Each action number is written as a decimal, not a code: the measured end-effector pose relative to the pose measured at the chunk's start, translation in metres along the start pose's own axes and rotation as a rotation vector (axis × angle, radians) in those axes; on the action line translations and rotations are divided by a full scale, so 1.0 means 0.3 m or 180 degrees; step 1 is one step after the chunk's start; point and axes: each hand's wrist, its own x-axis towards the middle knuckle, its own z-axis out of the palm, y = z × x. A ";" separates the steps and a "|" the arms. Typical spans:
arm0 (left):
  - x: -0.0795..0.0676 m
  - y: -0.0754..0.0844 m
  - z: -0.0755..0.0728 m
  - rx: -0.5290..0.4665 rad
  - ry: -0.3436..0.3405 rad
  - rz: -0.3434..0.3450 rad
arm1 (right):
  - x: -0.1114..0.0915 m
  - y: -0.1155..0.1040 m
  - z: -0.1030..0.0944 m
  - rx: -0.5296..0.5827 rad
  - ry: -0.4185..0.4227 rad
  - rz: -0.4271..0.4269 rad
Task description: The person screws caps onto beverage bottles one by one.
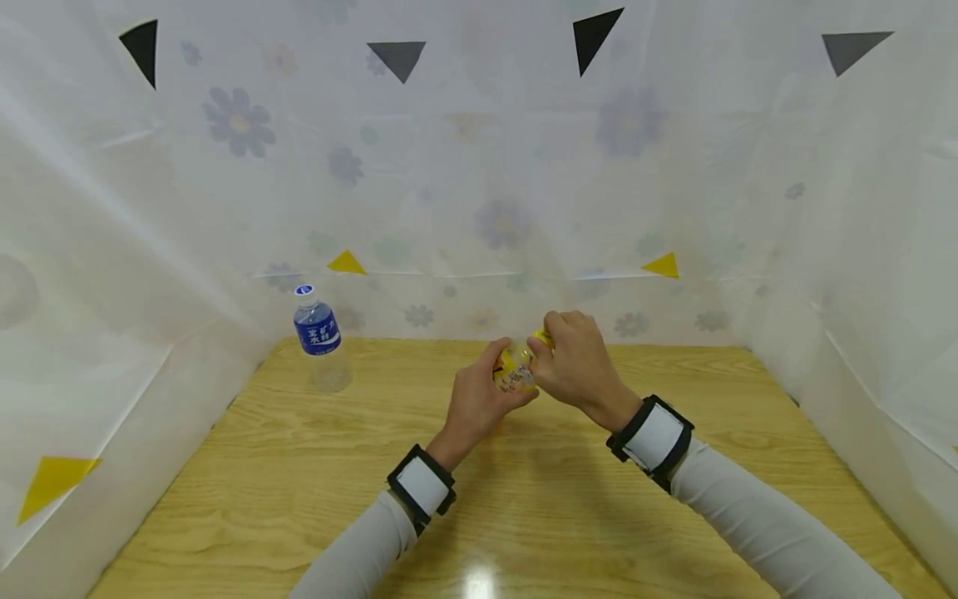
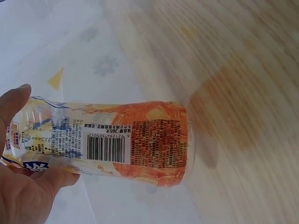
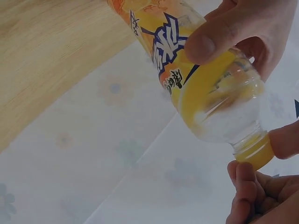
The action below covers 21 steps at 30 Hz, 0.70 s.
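Note:
My left hand (image 1: 479, 398) grips a clear plastic drink bottle (image 2: 107, 144) around its upper body, thumb on one side and fingers on the other. The label is yellow and orange with blue lettering, and a barcode shows in the left wrist view. The bottle tilts, its base close over the table and its neck up toward my right hand (image 1: 576, 362). Between thumb and curled fingers, that hand pinches the yellow bottle cap (image 3: 257, 151) at the neck. In the head view the hands hide much of the bottle.
A water bottle (image 1: 320, 337) with a blue label and white cap stands upright at the back left of the wooden table (image 1: 247, 482). White flower-print sheeting (image 1: 449, 166) rises behind the table and along both sides, with black, grey and yellow triangles on it.

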 end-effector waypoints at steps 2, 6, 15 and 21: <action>0.001 0.000 0.001 0.0010 0.0004 0.0003 | 0.000 0.003 0.002 -0.0037 0.0050 -0.0028; 0.003 0.003 0.001 0.0026 0.0005 -0.0003 | -0.001 0.006 0.004 -0.0084 0.0131 -0.0070; 0.000 0.003 0.003 0.0062 0.0025 -0.0044 | 0.001 0.019 0.026 -0.0225 0.0369 -0.0218; 0.000 0.005 0.003 0.0073 0.0026 -0.0070 | 0.001 0.024 0.035 -0.0383 0.0451 -0.0143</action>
